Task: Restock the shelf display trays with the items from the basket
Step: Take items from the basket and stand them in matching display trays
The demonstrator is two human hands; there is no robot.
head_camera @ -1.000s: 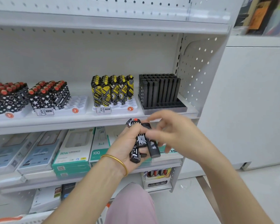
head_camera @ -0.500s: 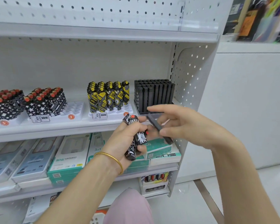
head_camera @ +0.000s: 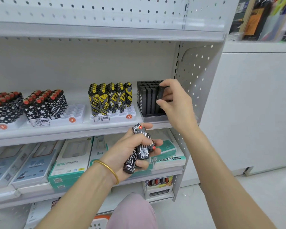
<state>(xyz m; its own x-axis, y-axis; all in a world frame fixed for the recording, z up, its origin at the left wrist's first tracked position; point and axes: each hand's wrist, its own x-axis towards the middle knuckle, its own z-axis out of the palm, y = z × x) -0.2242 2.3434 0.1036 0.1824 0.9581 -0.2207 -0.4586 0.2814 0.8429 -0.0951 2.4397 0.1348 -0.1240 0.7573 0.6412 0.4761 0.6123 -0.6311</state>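
Restocking is judged midway: a plain black stick-shaped item (head_camera: pixel 160 95) is pinched upright by the right hand (head_camera: pixel 176 104) at the black tray (head_camera: pixel 153 117), right of centre. Several black-and-white patterned, red-buttoned sticks (head_camera: pixel 143 152) are gripped in the curled left hand (head_camera: pixel 129 151) at lower centre, while slots in the white plastic tray (head_camera: pixel 76 111) at centre left lie unfilled.

A shop: white pegboard-backed shelf (head_camera: pixel 82 129) with display trays (head_camera: pixel 113 117) carrying round price stickers (head_camera: pixel 71 120), boxed chargers (head_camera: pixel 69 161) beneath.
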